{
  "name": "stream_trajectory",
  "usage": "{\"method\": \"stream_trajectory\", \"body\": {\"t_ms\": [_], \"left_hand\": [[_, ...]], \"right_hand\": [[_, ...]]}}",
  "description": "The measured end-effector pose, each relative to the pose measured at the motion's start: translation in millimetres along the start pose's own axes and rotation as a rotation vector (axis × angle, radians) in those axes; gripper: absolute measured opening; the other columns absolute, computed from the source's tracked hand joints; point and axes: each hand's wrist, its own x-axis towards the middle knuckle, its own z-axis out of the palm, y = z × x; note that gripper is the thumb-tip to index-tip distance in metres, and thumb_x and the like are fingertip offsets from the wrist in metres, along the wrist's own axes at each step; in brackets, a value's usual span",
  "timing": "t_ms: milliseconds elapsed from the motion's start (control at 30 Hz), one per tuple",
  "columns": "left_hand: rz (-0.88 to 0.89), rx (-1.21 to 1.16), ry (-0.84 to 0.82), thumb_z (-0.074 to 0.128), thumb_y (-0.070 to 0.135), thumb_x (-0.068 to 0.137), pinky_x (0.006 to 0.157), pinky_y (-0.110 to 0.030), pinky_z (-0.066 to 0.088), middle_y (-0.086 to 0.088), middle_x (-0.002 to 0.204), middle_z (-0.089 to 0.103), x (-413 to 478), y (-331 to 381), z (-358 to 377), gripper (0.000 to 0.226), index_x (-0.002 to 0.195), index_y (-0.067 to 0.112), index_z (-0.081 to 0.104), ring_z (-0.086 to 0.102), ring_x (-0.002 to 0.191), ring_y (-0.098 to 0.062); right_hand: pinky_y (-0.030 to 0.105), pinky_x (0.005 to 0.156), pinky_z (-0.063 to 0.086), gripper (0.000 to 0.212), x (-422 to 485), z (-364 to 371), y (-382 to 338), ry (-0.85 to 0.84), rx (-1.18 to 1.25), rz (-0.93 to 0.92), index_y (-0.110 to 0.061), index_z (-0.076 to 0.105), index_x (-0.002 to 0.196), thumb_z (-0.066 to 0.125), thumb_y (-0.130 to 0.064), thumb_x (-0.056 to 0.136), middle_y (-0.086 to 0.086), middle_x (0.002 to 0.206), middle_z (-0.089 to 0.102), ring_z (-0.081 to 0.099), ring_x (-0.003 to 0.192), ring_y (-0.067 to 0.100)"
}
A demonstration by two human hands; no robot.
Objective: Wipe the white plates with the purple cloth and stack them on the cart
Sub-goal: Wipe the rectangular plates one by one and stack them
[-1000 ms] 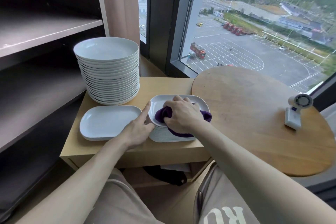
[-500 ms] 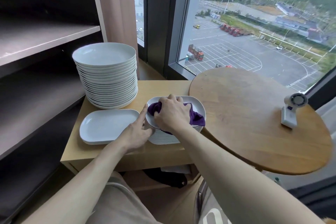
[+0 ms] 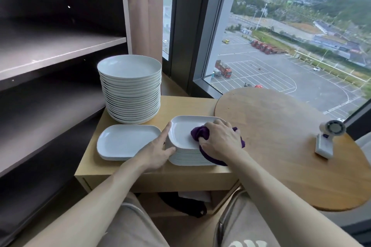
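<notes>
The right hand (image 3: 220, 142), clenched around the purple cloth (image 3: 197, 133), has swept to the top plate's (image 3: 183, 126) right edge, with the left hand's (image 3: 158, 150) straight fingers bracing the stack (image 3: 186, 156); this wipe looks nearly done.

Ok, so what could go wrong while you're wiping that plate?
The stack of square plates sits close to the front edge of the cart, so a hard wipe from the right hand with the purple cloth might shove it off; only the left hand steadies it. The tall stack of round plates behind it could topple if an arm bumps it.
</notes>
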Motion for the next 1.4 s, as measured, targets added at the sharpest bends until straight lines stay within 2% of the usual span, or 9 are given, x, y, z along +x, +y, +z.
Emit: {"method": "stream_trajectory", "body": {"t_ms": [133,233,300,467,600,833,933,1033,1400], "left_hand": [[0.015,0.009,-0.003,0.055,0.042,0.101,0.107,-0.032,0.038,0.001,0.161,0.038,2.3,-2.7,1.7,0.085,0.152,0.06,-0.011,0.043,0.142,-0.021],[0.055,0.023,0.0,0.055,0.037,0.102,0.117,-0.035,0.032,0.006,0.165,0.029,0.9,-2.4,1.9,0.085,0.156,0.052,-0.009,0.035,0.147,-0.017],[0.079,0.053,0.023,0.056,0.036,0.102,0.12,-0.039,0.03,0.009,0.166,0.025,-0.8,-1.6,2.0,0.086,0.158,0.047,-0.008,0.032,0.149,-0.016],[0.108,0.073,0.061,0.055,0.044,0.101,0.117,-0.041,0.036,0.005,0.162,0.036,-1.5,-2.3,2.0,0.084,0.16,0.043,-0.004,0.04,0.145,-0.019],[0.088,0.051,0.066,0.056,0.048,0.099,0.111,-0.035,0.039,0.005,0.152,0.05,1.0,-4.0,0.6,0.082,0.16,0.045,0.0,0.047,0.138,-0.017],[0.088,0.049,0.062,0.056,0.057,0.096,0.111,-0.037,0.041,0.004,0.158,0.043,4.1,-5.2,-1.1,0.084,0.158,0.049,-0.001,0.045,0.141,-0.019],[0.09,0.07,0.06,0.054,0.058,0.097,0.111,-0.042,0.043,0.005,0.159,0.041,3.8,-5.1,-1.9,0.084,0.157,0.051,-0.005,0.044,0.141,-0.02],[0.092,0.126,0.062,0.05,0.063,0.096,0.11,-0.045,0.044,0.004,0.16,0.039,3.3,-6.0,-1.6,0.084,0.155,0.054,-0.009,0.044,0.142,-0.021],[0.055,0.249,0.092,0.046,0.067,0.095,0.106,-0.046,0.045,0.004,0.163,0.034,3.6,-6.4,0.9,0.085,0.154,0.054,-0.013,0.046,0.141,-0.023]], "right_hand": [[0.052,0.098,0.031,0.052,-14.4,2.9,-4.2,-0.018,-0.005,-0.052,-0.033,0.057,0.125,0.054,-0.067,0.085,-0.008,0.124,0.054,0.042,0.127,0.027],[0.052,0.101,0.032,0.07,-18.4,1.9,-8.2,-0.052,-0.001,-0.111,-0.036,0.053,0.132,0.062,-0.077,0.076,-0.009,0.126,0.053,0.043,0.124,0.025],[0.051,0.102,0.032,0.073,-18.6,2.1,-12.4,-0.059,-0.007,-0.146,-0.037,0.053,0.133,0.065,-0.077,0.074,-0.01,0.125,0.053,0.044,0.122,0.024],[0.048,0.09,0.038,0.053,-13.4,7.3,-33.3,-0.048,0.021,-0.225,-0.033,0.059,0.122,0.05,-0.07,0.086,-0.007,0.114,0.055,0.047,0.109,0.025],[0.044,0.078,0.031,0.035,-1.1,10.5,-49.8,-0.057,0.062,-0.238,-0.028,0.061,0.108,0.044,-0.054,0.09,-0.006,0.102,0.053,0.049,0.103,0.025],[0.046,0.08,0.034,0.036,26.9,13.7,-57.5,0.004,0.028,-0.194,-0.027,0.062,0.114,0.049,-0.05,0.09,-0.001,0.111,0.058,0.052,0.112,0.027],[0.046,0.08,0.036,0.034,35.6,11.8,-59.4,0.003,0.028,-0.144,-0.025,0.059,0.11,0.048,-0.049,0.089,0.0,0.104,0.053,0.053,0.108,0.03],[0.045,0.08,0.037,0.037,39.0,12.2,-57.7,0.036,0.024,-0.079,-0.023,0.059,0.113,0.048,-0.049,0.09,0.004,0.11,0.058,0.053,0.107,0.031],[0.053,0.096,0.036,0.041,40.6,4.0,-11.6,0.042,0.039,0.15,-0.025,0.06,0.115,0.047,-0.055,0.09,0.006,0.123,0.057,0.05,0.119,0.033]]}}
